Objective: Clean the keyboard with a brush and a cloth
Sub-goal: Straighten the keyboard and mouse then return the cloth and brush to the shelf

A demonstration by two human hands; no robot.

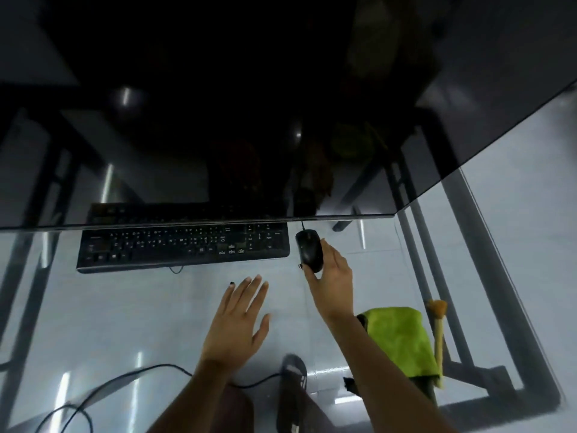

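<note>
A black keyboard (184, 246) lies on a glass desk, its far rows hidden under the lower edge of a dark monitor. My right hand (331, 282) is shut on a black mouse (309, 254) just right of the keyboard. My left hand (239, 320) hovers open, fingers spread, in front of the keyboard and holds nothing. A green cloth (401, 339) lies folded at the desk's right side. A brush (438, 326) with tan bristles and a pale handle lies along the cloth's right edge.
A large dark monitor (218, 104) fills the upper half of the view. Through the glass desk top (125, 307) I see black cables (103, 389), the desk's frame (487, 276) on the pale floor, and a shoe (293, 389).
</note>
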